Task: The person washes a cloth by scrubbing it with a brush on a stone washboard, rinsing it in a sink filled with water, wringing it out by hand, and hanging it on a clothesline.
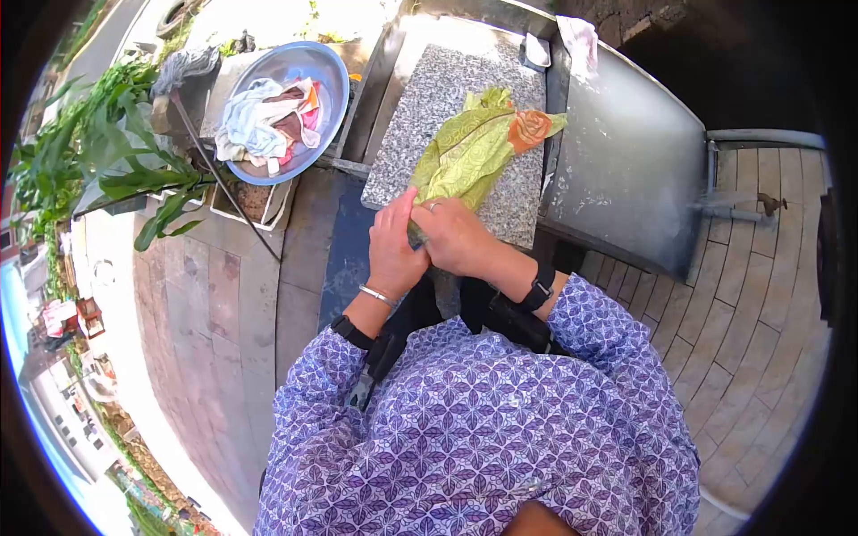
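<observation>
A yellow-green cloth (466,154) with an orange rose pattern lies bunched over a speckled grey stone slab (393,170). Its near end is gripped by both hands at the slab's front edge. My left hand (394,234), a silver bangle on its wrist, is closed round the cloth's end. Beside and touching it, my right hand (454,234), with a ring on one finger, is also closed on the cloth. The far part of the cloth spreads toward the back of the slab, its rose corner pointing right.
A blue basin (335,89) of mixed cloths stands at the upper left, near green plants (134,161) and a mop (183,70). Right of the slab is a grey sink (617,170) with a pale cloth (579,43) on its rim. A small soap dish (535,54) sits behind the slab.
</observation>
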{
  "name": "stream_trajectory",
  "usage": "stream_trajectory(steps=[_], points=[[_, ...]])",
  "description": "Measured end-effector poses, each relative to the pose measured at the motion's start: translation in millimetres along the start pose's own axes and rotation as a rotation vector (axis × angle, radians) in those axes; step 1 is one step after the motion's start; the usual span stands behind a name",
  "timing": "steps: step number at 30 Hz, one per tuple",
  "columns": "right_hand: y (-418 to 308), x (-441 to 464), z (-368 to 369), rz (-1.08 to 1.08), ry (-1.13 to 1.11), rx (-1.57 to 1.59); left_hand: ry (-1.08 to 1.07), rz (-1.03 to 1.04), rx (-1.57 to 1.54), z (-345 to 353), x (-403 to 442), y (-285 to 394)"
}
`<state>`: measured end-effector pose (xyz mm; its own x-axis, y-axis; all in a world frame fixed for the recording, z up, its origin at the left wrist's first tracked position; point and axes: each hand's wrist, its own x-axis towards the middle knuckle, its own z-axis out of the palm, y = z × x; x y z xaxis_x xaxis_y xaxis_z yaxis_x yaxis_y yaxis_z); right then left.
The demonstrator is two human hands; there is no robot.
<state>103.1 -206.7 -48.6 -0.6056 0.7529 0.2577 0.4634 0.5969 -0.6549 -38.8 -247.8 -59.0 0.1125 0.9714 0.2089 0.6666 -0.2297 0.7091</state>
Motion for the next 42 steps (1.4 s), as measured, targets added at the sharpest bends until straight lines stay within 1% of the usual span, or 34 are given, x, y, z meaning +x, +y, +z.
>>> stream_trajectory(steps=[1, 2, 3, 4, 5, 6, 7, 8, 9, 10, 11, 12, 14, 15, 17, 18, 19, 20, 22, 24, 25, 26, 27, 28, 29, 30, 32, 33, 34, 36, 37, 39, 40, 42], points=[[1.0, -3.4, -5.9, 0.048, -0.152, 0.020, 0.011, -0.024, 0.077, 2.4, -6.3, 3.1], [5.5, -4.6, -12.1, 0.045, -0.164, 0.017, 0.020, -0.051, 0.151, 3.7, -9.7, 4.0], [14.2, -5.2, -20.5, 0.006, -0.143, 0.173, 0.025, -0.057, 0.141, 2.6, -7.8, 8.3], [23.1, -6.1, -33.6, -0.025, -0.119, 0.321, 0.113, 0.037, 0.258, 1.7, -2.4, 18.1], [33.1, -4.9, -50.1, 0.196, -0.198, 0.471, 0.201, 0.134, 0.359, 4.9, 2.9, 24.7], [43.5, -5.6, -59.6, 0.497, -0.148, 0.646, 0.194, 0.137, 0.318, 8.4, 4.7, 27.3], [53.7, -3.7, -66.5, 0.801, -0.077, 0.816, 0.068, 0.149, 0.339, 5.3, 7.0, 23.2], [69.8, -3.3, -72.0, 0.860, 0.122, 0.526, -0.048, 0.169, 0.369, 4.7, 11.0, 18.9], [114.4, -13.5, -65.8, 0.821, 0.220, 0.251, -0.025, 0.182, 0.312, 6.3, 12.3, 10.1], [138.5, -16.5, -70.5, 0.883, 0.242, 0.161, -0.020, 0.191, 0.301, 4.5, 14.2, 6.4], [167.8, -22.8, -82.5, 0.902, 0.257, 0.120, -0.025, 0.194, 0.281, 1.3, 14.2, 2.8], [195.9, -29.2, -95.1, 0.921, 0.271, 0.079, -0.017, 0.201, 0.277, 16.9, 14.5, 23.7], [240.5, -9.3, -80.4, 0.984, 0.380, -0.052, -0.017, 0.199, 0.272, 8.6, 12.2, 19.9], [240.0, 9.1, -70.1, 0.982, 0.369, -0.047, -0.023, 0.195, 0.268, 5.1, 10.6, 20.1], [221.7, 58.7, -48.3, 0.820, 0.407, 0.058, -0.042, 0.170, 0.265, 0.6, 8.3, 20.7], [211.1, 76.1, -38.7, 0.797, 0.384, 0.082, -0.061, 0.161, 0.261, -4.6, 8.2, 17.1], [206.8, 72.1, -63.1, 0.717, 0.164, -0.068, -0.040, 0.142, 0.296, 7.0, 16.0, 39.6], [198.0, 74.9, -58.4, 0.645, -0.054, -0.223, -0.087, 0.142, 0.264, 8.3, 18.7, 26.5], [192.9, 75.8, -59.1, 0.703, -0.053, -0.229, -0.123, 0.128, 0.222, -3.1, 21.9, 5.8], [198.1, 72.4, -60.1, 0.742, -0.082, -0.230, -0.006, -0.217, -0.170, -16.5, 26.0, -3.2], [195.3, 67.5, -56.6, 0.725, -0.058, -0.236, -0.026, -0.355, -0.293, -21.7, 25.9, -12.0], [195.4, 53.5, -73.4, 0.696, -0.027, -0.242, -0.006, -0.353, -0.293, -8.6, 26.1, 2.6], [201.1, 45.9, -62.0, 0.659, 0.005, -0.400, 0.005, -0.642, -0.749, 3.0, 20.8, -3.4], [202.6, 47.6, -55.4, 0.653, 0.000, -0.402, 0.013, -0.920, -1.211, 1.9, 22.1, 2.6], [203.1, 51.1, -45.7, 0.594, -0.023, -0.531, 0.155, -1.075, -1.368, 1.0, 21.8, 11.3], [203.6, 49.0, -41.6, 0.546, -0.044, -0.662, 0.140, -1.078, -1.369, 3.4, 21.1, 9.9], [206.6, 45.3, -39.6, 0.522, -0.026, -0.653, 0.096, -1.010, -1.196, 9.6, 15.0, 2.1], [210.4, 45.1, -40.1, 0.493, -0.027, -0.644, 0.140, -0.817, -0.754, 20.1, 5.0, -6.6], [210.8, 44.7, -39.2, 0.461, -0.028, -0.630, 0.135, -0.818, -0.752, 8.3, 1.4, 4.6], [210.5, 44.4, -36.3, 0.465, -0.018, -0.611, 0.354, -0.013, 0.048, -18.5, -6.7, 24.7], [213.3, 45.9, -36.0, 0.472, -0.030, -0.613, 0.344, -0.013, 0.047, -20.2, -8.3, 25.9], [208.2, 45.9, -36.2, 0.489, -0.045, -0.614, 0.031, 0.198, 0.217, -21.3, -12.2, 27.1], [196.2, 52.9, -40.4, 0.566, -0.082, -0.587, 0.021, 0.205, 0.211, -18.1, -12.0, 18.8], [185.0, 63.1, -51.5, 0.664, -0.101, -0.579, -0.003, 0.284, 0.436, -4.7, -0.4, -6.9]])
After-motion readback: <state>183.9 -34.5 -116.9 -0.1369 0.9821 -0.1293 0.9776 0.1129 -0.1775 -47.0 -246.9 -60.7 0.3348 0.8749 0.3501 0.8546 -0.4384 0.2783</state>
